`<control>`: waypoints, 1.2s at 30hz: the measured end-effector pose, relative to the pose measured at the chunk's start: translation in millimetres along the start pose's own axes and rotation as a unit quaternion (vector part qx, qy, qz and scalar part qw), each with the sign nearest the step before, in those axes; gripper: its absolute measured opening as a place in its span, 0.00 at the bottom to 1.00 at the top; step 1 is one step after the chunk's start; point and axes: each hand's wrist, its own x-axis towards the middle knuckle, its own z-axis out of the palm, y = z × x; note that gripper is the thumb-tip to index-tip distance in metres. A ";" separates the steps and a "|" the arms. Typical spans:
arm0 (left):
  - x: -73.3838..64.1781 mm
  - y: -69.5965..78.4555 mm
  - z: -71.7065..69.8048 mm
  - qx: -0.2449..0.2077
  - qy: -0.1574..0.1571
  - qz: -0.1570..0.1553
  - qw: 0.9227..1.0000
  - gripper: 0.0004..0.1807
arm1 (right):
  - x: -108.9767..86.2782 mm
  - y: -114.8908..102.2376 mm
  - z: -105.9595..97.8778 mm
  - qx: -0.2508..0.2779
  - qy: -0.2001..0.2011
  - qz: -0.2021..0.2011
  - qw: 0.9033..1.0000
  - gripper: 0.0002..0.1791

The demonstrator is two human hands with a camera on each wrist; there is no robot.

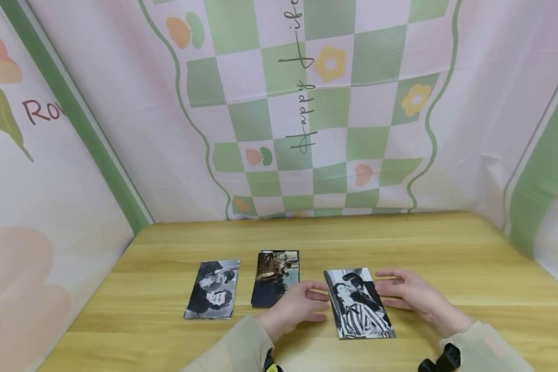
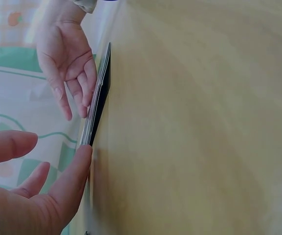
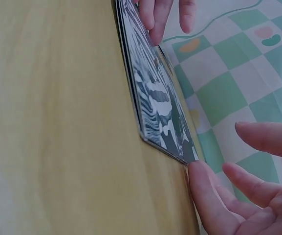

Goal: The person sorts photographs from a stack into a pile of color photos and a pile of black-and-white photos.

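A small stack of black-and-white photo cards (image 1: 360, 305), its top picture showing two people, one in stripes, lies on the table at right of centre. My left hand (image 1: 297, 306) is at its left edge, fingers loosely bent and pointing toward it. On the other side my right hand (image 1: 414, 295) has its fingertips right at the right edge. In the right wrist view the stack (image 3: 160, 105) shows several layered edges, with a thumb near its corner. Neither hand is curled round the cards. The left forearm side overlaps the lower corner of a colour photo stack (image 1: 275, 274).
Another black-and-white photo stack (image 1: 212, 289) lies farther left, its edges slightly uneven. All three sit in a row on the wooden table (image 1: 376, 237). A patterned cloth (image 1: 288, 113) hangs behind the table's far edge, with more cloth (image 1: 51, 206) along the left side.
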 end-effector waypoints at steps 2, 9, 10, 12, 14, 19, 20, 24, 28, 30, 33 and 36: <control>0.0 -0.4 0.3 0.000 0.002 0.001 1.000 0.18 | -0.3 -0.2 1.0 -0.004 0.003 -0.001 1.000 0.37; 0.5 -1.8 1.0 -0.001 0.006 0.001 1.000 0.17 | -0.8 0.1 3.6 -0.010 0.016 -0.002 1.000 0.36; 0.5 -2.0 1.1 -0.001 0.007 0.001 1.000 0.17 | -0.9 0.2 3.4 -0.010 0.016 -0.003 1.000 0.35; 0.7 -2.1 1.2 -0.001 0.009 0.000 1.000 0.17 | -1.0 0.4 3.4 -0.010 0.017 -0.004 1.000 0.35; 0.6 -2.0 1.3 -0.001 0.010 -0.002 1.000 0.17 | -1.3 0.3 3.8 -0.009 0.018 -0.007 1.000 0.35; 0.2 -1.3 0.8 0.002 0.017 -0.004 1.000 0.18 | -0.8 -0.7 6.0 -0.006 0.031 -0.008 0.999 0.34; 0.3 -1.4 0.7 0.002 0.018 -0.002 1.000 0.18 | -0.5 -1.0 6.2 -0.006 0.036 -0.008 0.999 0.34; 1.2 -2.2 0.2 0.000 0.031 -0.001 1.000 0.17 | 0.2 -2.2 6.9 0.005 0.040 -0.012 0.999 0.33; 2.0 -3.6 -0.1 -0.023 0.046 -0.002 0.999 0.15 | 0.8 -2.4 7.5 0.011 0.044 -0.018 0.999 0.33; 2.3 -3.9 0.2 -0.037 0.047 -0.001 0.998 0.15 | 1.1 -2.2 8.0 0.005 0.052 -0.018 0.998 0.33; 2.6 -3.8 0.9 -0.045 0.037 0.004 0.998 0.18 | 1.1 -2.2 9.2 -0.008 0.063 -0.021 0.998 0.33; 3.2 -4.2 2.7 -0.054 0.027 0.007 0.998 0.22 | 1.2 -2.3 11.1 -0.011 0.079 -0.019 0.997 0.34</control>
